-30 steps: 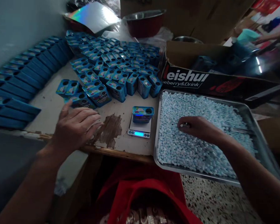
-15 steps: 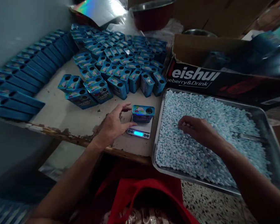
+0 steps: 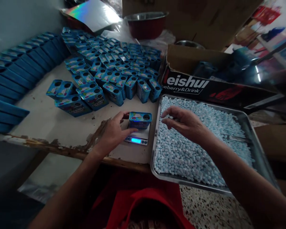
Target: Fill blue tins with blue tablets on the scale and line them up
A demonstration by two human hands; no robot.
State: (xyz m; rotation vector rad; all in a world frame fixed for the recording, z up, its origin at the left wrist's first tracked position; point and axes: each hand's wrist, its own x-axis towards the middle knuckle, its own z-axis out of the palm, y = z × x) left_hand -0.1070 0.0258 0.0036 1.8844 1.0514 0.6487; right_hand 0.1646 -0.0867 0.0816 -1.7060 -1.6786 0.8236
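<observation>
The small blue tin [image 3: 140, 123] sits on the scale [image 3: 136, 140] and looks light, stiff and slick, likely best held by its flat sides; the left hand [image 3: 114, 129] curls round one end, the right hand [image 3: 189, 122] bends above the candies [image 3: 181, 159], and I cannot tell if either one's fingers grip.

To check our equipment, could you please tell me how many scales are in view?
1: the scale sits on the table, under a blue container and just left of the tray. Any others would be hidden.
</observation>
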